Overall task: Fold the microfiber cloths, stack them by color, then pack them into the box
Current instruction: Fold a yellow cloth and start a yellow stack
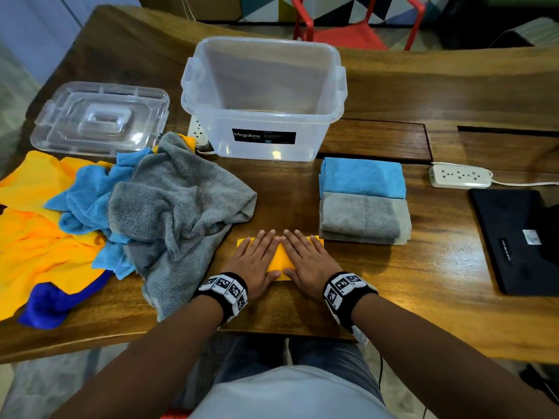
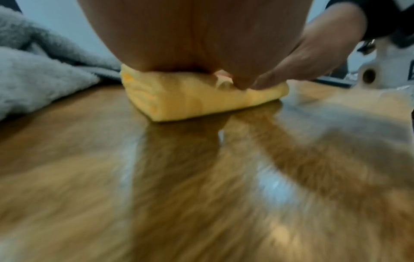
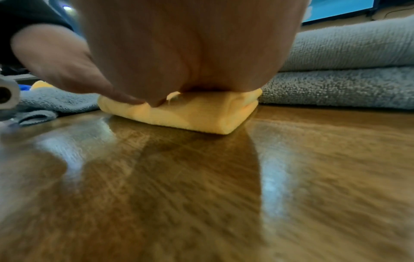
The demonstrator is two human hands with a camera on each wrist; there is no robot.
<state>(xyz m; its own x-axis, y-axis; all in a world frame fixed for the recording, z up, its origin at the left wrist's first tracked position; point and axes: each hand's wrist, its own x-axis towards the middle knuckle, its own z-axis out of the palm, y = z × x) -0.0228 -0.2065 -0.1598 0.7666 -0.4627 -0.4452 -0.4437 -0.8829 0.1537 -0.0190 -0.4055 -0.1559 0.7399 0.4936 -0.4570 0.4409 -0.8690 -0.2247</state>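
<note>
Folded yellow microfiber cloth [image 1: 279, 258]: soft, flat rectangle of several layers, lying on the glossy brown wooden tabletop [image 1: 423, 267], directly under both palms.

Left hand [image 1: 255, 263] and right hand [image 1: 305, 258]: side by side, palms down, fingers straight and together, index fingertips nearly touching. Grip is flat and wide; nothing is clasped, both hands only press the cloth.

Folded grey terry cloth stack [image 1: 364, 219]: thick, nubby, just right of the grip. Folded light-blue cloth stack [image 1: 362, 177]: beyond the grey one, touching it.

Loose heap of crumpled grey, blue and yellow cloths [image 1: 121, 213]: left of the grip.

Clear plastic box [image 1: 263, 98]: rectangular, open, labelled "Megabox", straight beyond the grip. Clear plastic lid [image 1: 99, 117]: left of the box.
</note>
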